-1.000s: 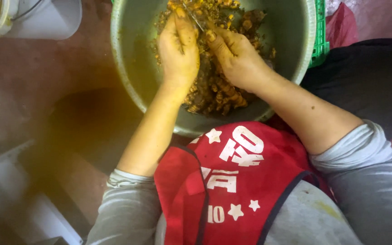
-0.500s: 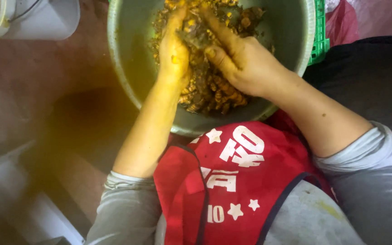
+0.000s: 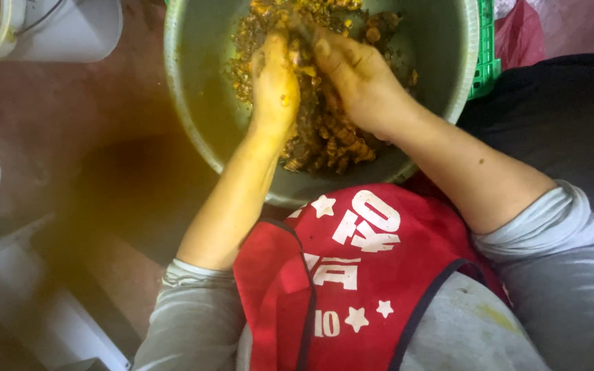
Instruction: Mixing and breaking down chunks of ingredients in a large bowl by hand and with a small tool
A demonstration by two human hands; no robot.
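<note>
A large grey-green metal bowl (image 3: 194,103) sits on the floor in front of me, holding a wet brown-yellow chopped food mix (image 3: 324,137). My left hand (image 3: 275,82) is stained yellow and pressed into the mix, its fingers curled around some of it. Beside it, my right hand (image 3: 359,79) also digs into the mix with its fingers bent and buried in the pieces. The two hands nearly touch at the far side of the heap. Both sleeves are pushed up past the elbows.
A white bucket (image 3: 70,31) stands at the upper left. A green plastic crate (image 3: 486,55) shows behind the bowl's right rim, with a red bag (image 3: 527,41) beside it. White objects (image 3: 29,295) lie at lower left on the reddish floor. I wear a red apron (image 3: 352,275).
Both hands have moved toward the far side of the bowl and closer together, working through the mix. The view has shifted slightly.
</note>
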